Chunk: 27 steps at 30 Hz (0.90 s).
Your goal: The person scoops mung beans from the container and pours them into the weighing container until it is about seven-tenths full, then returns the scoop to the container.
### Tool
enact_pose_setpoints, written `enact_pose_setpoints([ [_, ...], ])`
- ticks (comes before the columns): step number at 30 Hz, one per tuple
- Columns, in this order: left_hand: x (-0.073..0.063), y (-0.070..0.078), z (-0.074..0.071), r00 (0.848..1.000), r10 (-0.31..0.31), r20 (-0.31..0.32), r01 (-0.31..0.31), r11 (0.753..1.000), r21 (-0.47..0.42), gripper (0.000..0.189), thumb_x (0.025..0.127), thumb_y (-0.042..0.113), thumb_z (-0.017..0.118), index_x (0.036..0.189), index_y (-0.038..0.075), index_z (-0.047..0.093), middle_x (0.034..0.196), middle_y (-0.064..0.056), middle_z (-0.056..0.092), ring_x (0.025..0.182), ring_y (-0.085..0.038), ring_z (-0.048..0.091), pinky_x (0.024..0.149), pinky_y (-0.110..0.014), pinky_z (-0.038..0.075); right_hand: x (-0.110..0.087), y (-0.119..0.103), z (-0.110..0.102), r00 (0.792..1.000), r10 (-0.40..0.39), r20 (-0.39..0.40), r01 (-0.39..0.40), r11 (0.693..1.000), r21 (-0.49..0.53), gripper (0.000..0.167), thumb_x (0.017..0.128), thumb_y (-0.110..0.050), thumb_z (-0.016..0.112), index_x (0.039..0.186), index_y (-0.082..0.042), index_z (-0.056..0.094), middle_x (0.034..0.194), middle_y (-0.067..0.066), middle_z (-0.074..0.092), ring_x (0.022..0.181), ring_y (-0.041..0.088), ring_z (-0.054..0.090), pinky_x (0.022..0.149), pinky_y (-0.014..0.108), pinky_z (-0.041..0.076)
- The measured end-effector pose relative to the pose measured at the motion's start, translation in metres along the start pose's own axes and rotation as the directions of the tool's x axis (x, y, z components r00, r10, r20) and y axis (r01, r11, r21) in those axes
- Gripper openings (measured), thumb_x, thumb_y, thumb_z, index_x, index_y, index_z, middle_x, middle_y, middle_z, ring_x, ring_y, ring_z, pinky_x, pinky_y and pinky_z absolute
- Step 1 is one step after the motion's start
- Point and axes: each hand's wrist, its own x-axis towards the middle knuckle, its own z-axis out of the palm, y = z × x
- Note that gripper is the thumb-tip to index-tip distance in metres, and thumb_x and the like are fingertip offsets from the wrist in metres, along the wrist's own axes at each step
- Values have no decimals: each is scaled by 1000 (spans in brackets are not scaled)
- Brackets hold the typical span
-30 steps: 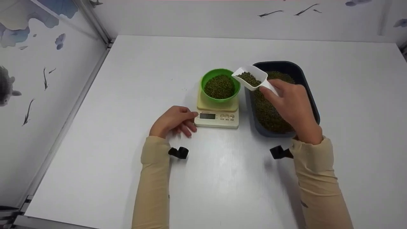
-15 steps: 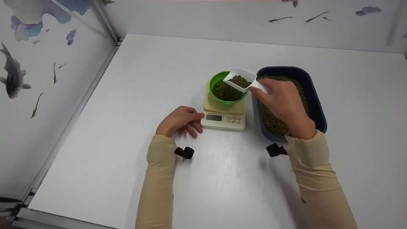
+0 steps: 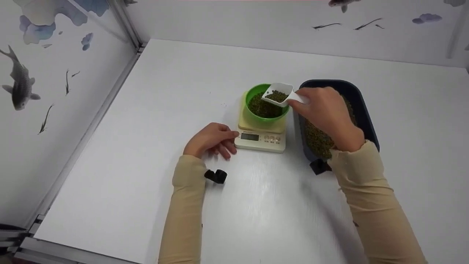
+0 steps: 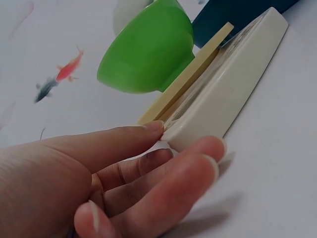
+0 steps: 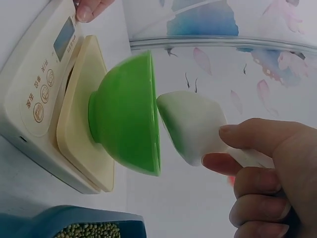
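My right hand (image 3: 324,112) grips the handle of a white plastic scoop (image 5: 193,126), thumb and forefinger close to its cup. Small green beans, which look like mung beans (image 3: 277,96), lie in the scoop, its lip tilted over the green bowl (image 3: 265,118). More beans fill the lower part of the bowl, which stands on the cream platform of a kitchen scale (image 3: 259,146). My left hand (image 3: 214,139) is at the scale's left side. Its thumb tip touches the corner beside the display (image 5: 64,38), and the other fingers (image 4: 168,193) are loosely bent near the side wall.
To the right of the scale stands a dark blue tub (image 3: 362,110) holding many more beans, partly hidden under my right forearm. White panels with painted fish (image 3: 22,84) rise along the left and back of the white table (image 3: 128,146).
My right hand has carried the scoop of beans left from the tub's edge to over the bowl, tilting it slightly. The left hand stays at the scale; the head view has shifted a little.
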Motion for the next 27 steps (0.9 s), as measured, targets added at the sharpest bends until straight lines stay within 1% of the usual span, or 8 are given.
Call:
enact_pose_setpoints([
  [5, 0, 1, 2, 1000, 9, 7, -9, 1000, 6, 40, 81, 43, 61, 91, 4, 61, 80, -13, 68, 69, -30, 66, 42, -25, 40, 2, -3, 1, 1000, -9, 18, 10, 998, -65, 37, 86, -39, 56, 102, -7, 67, 74, 9, 61, 56, 21, 47, 52, 34, 37],
  [6, 0, 0, 2, 1000, 10, 6, -10, 1000, 4, 40, 81, 43, 61, 91, 4, 61, 80, -13, 68, 69, -30, 66, 41, -25, 40, 4, -4, 1, 1000, -10, 25, 12, 997, -71, 38, 86, -39, 56, 103, -7, 66, 77, 10, 63, 58, 21, 50, 53, 35, 39],
  [9, -1, -1, 1, 1000, 9, 2, -9, 1000, -3, 40, 81, 43, 61, 91, 5, 61, 80, -13, 68, 69, -30, 66, 41, -25, 38, 8, -8, 1, 999, -22, 34, 25, 996, -90, 36, 85, -38, 57, 102, -7, 67, 73, 10, 63, 58, 21, 51, 53, 36, 40],
  [12, -2, -2, 0, 1000, 16, -1, -16, 1000, -5, 40, 81, 44, 61, 91, 5, 61, 80, -13, 68, 68, -29, 66, 41, -25, 37, 11, -11, 0, 999, -28, 36, 31, 995, -98, 35, 85, -37, 58, 103, -8, 67, 78, 12, 65, 62, 22, 55, 55, 38, 44],
  [13, -2, -2, 0, 1000, 18, 2, -18, 1000, -5, 40, 81, 44, 61, 91, 5, 61, 80, -13, 68, 69, -30, 66, 41, -25, 37, 11, -11, 1, 999, -26, 39, 30, 994, -101, 35, 85, -37, 58, 102, -8, 67, 76, 11, 65, 61, 22, 54, 54, 38, 43],
  [16, -2, -3, 0, 1000, 22, 6, -22, 1000, -5, 40, 81, 43, 61, 91, 5, 61, 80, -13, 68, 69, -30, 66, 41, -25, 38, 9, -11, 2, 999, -23, 46, 27, 995, -99, 35, 84, -37, 58, 104, -9, 67, 87, 12, 67, 65, 24, 58, 55, 40, 45],
  [20, -4, -3, 0, 1000, 18, 3, -18, 1000, -8, 39, 82, 43, 60, 91, 5, 61, 80, -13, 68, 69, -30, 66, 41, -25, 38, 8, -14, 2, 998, -37, 43, 41, 994, -103, 35, 84, -37, 58, 104, -9, 67, 89, 12, 67, 66, 26, 60, 56, 41, 46],
  [27, -3, -2, -1, 1000, 26, 6, -26, 1000, -7, 40, 81, 43, 61, 91, 5, 61, 79, -13, 68, 69, -29, 66, 42, -25, 40, 10, -19, -3, 998, -56, 37, 61, 986, -154, 33, 84, -35, 60, 103, -9, 68, 79, 13, 66, 59, 26, 57, 51, 40, 44],
])
